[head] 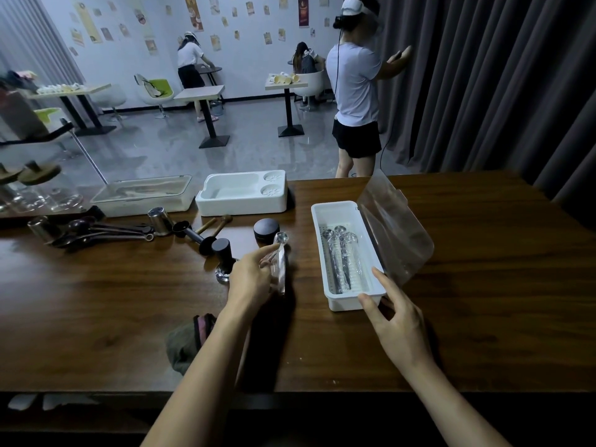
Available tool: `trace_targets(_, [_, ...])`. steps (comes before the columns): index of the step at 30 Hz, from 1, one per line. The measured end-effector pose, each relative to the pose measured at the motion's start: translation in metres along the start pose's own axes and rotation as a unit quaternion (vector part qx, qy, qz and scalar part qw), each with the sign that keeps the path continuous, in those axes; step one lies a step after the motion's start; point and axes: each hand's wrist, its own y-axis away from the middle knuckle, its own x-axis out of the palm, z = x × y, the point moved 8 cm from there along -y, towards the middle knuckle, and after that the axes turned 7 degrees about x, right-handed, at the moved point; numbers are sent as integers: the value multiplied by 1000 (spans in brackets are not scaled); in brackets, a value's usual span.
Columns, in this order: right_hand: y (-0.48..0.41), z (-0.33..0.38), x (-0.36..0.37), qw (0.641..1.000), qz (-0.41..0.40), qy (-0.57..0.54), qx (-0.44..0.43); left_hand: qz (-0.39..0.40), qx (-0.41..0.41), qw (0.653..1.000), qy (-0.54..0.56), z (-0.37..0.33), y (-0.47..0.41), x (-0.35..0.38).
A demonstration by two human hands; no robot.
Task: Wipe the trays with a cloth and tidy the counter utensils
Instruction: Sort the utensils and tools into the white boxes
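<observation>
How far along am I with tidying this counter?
Done: several wrapped spoons lie in the white box. In hand: left hand holds another spoon, right hand grips the box corner. Left: scoops and cups lie loose; cloth idle.

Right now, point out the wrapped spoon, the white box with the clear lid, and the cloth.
wrapped spoon (pixel 280 264): head view, on its plastic-wrapped handle.
white box (pixel 343 303): head view, on its near end wall.
cloth (pixel 182 346): head view, on its dark bunched middle.
</observation>
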Motion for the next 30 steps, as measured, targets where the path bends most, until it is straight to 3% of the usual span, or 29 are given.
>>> trace_targets(5, [-1,-1,1,1000,2,-5,0,-22,-31,995,91,3,4,-3])
trace_targets(10, [-1,-1,2,1000,2,-6,-4,-7,-51,963,265,-14,5,13])
trace_targets(20, [-1,-2,3,1000,6,-14,-3,29,40,964,262,-62,-7,53])
trace_targets(23, [-1,0,2,1000,1,-15,-5,50,64,976,202,-63,-18,68])
trace_targets(26, [-2,1,1,1000,-2,-17,-10,59,98,993,29,-66,-30,80])
trace_targets(30, [-3,-3,2,1000,-8,-11,-16,116,162,967,-156,-79,-35,104])
